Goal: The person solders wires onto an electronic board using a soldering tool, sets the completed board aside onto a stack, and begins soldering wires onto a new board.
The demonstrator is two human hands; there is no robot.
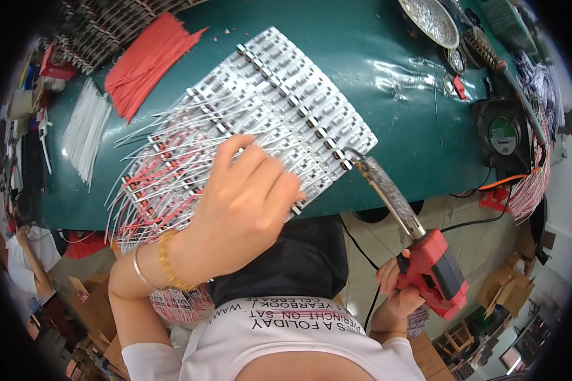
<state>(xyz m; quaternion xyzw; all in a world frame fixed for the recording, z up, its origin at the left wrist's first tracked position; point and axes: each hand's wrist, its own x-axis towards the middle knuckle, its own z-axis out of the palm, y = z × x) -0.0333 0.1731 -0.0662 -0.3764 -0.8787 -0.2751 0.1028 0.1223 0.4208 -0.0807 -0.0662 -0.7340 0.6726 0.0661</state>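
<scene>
A panel of many small white circuit boards [324, 95] lies at a slant on the green table. Red and white wires [152, 184] stick out from its left part. Over the panel's near side is my left hand [248, 197], its fingers bent and closed among the white wires; its fingertips are partly hidden, so what they pinch cannot be made out. My right hand [397, 295] grips a red and black soldering gun [435, 273] at the right. The gun's long metal barrel points up and left, and its tip meets or nearly meets the panel's right corner.
On the green table [248, 16] lie a red wire bundle [149, 63] and a white wire bundle [86, 133]. More boards [92, 32] sit far left. A metal dish [431, 22], a black fan [503, 136] and trailing cables stand right. A person's arm [37, 263] shows at left.
</scene>
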